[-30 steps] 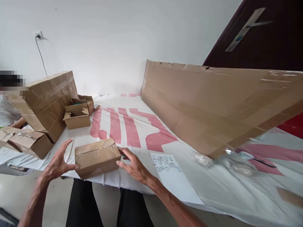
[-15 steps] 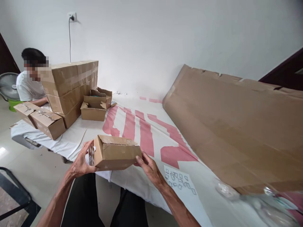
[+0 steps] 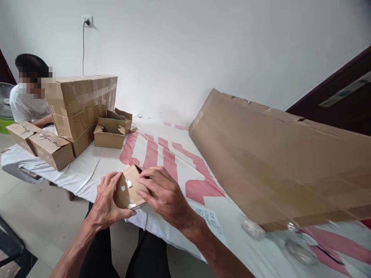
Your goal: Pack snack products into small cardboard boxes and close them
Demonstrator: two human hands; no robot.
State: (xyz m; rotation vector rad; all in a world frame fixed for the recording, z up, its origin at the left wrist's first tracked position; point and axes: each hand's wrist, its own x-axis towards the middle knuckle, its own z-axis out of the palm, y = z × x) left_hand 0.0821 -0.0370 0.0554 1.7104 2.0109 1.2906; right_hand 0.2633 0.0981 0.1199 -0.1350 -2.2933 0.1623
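A small brown cardboard box is held over the front edge of the table, its end face turned up toward me. Two small pale labels are on that face, and clear tape shines near its lower edge. My left hand is closed round the left side of the box, thumb along the bottom. The fingers of my right hand are bent over the box's right edge, thumb below them. Their exact contact is partly hidden. Just right of this hand, a white sheet with rows of small outlined shapes lies on the cloth.
Taped cartons are stacked at the left, with smaller closed boxes in front and open boxes beside them. A person sits behind. A large cardboard sheet leans on the right. Clear plastic lies near it.
The box has turned so its end face is toward me. My right hand has moved left across its right edge. The view has shifted slightly to the right.
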